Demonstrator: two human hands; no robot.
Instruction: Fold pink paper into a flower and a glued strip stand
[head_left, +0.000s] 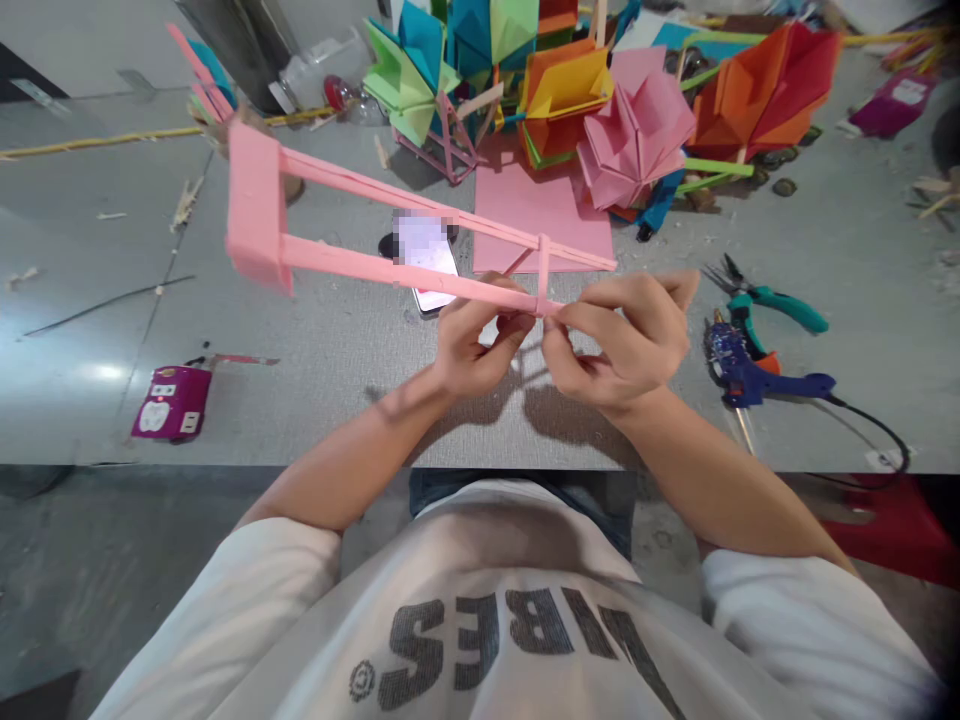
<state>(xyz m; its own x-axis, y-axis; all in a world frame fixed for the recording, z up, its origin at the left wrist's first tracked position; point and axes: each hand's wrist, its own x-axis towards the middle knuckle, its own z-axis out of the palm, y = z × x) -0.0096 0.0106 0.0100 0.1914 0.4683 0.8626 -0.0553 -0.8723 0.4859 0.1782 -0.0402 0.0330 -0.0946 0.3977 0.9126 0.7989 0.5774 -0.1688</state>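
Observation:
A long pink paper-covered frame is held up over the table's front middle. Two long rails run from a wide pink end piece on the left to a thin crossbar near my hands. My left hand pinches the lower rail just left of the crossbar. On the other side of that joint, my right hand grips the rail's end between thumb and fingers. Both hands are closed, their fingertips close together. Below the frame lie a lit phone and a pink paper sheet.
Folded paper flowers in several colours crowd the back. To the right lie teal-handled pliers and a blue glue gun with its cord. A purple power adapter sits at the left, near the front edge of the grey table.

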